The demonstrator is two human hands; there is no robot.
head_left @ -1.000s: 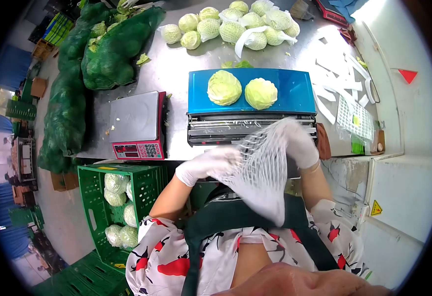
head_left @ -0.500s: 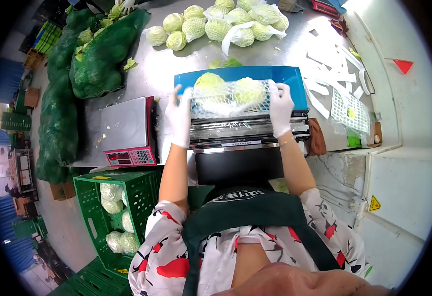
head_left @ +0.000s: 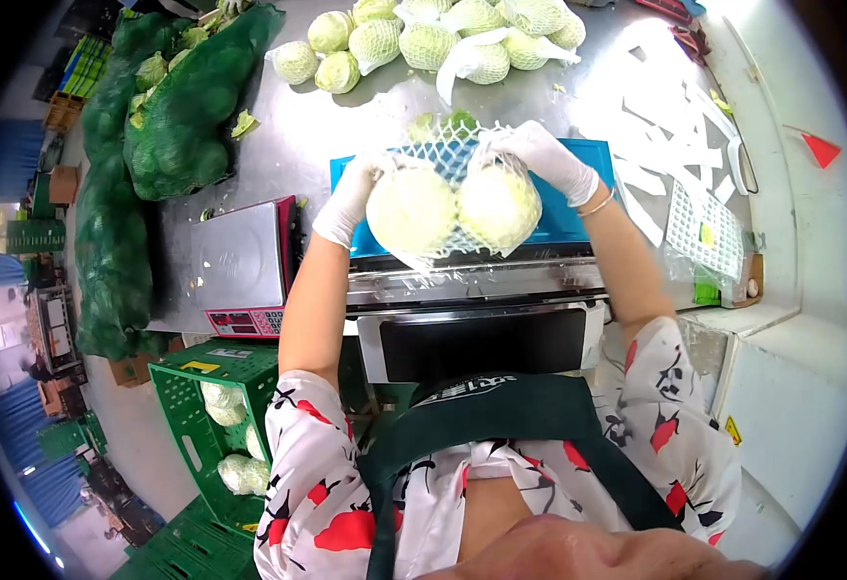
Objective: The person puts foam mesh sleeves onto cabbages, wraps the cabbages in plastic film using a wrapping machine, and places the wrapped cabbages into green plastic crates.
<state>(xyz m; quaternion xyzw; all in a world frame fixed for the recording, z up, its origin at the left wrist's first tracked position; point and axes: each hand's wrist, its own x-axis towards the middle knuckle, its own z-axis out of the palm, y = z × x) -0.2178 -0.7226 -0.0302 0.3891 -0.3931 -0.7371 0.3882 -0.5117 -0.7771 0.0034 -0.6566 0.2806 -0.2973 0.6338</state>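
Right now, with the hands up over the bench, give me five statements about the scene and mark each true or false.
1. The left hand and right hand both hold the white net. True.
2. Both hands are bare. False: they wear white gloves.
3. The scale stands to the right of the blue panel. False: it stands to the left.
4. The net lies over two cabbages. True.
5. Every cabbage in the far pile is without netting. False: several are covered in white netting.
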